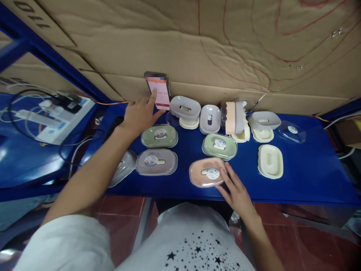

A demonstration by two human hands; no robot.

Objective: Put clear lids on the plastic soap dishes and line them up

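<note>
My left hand reaches to a phone propped against the cardboard. Its index finger is on the screen, and the thumb is spread apart. At the front edge of the table, my right hand grips the right end of a peach soap dish with a clear lid and a round sticker. Behind that dish lies a green lidded soap dish. Another green soap dish and a grey soap dish sit below my left hand. A further grey dish is partly hidden by my left forearm.
Grey trays, a stack of peach and grey parts, a cream tray and a clear lid stand along the blue table. A power strip with cables lies at the left. Cardboard walls the back.
</note>
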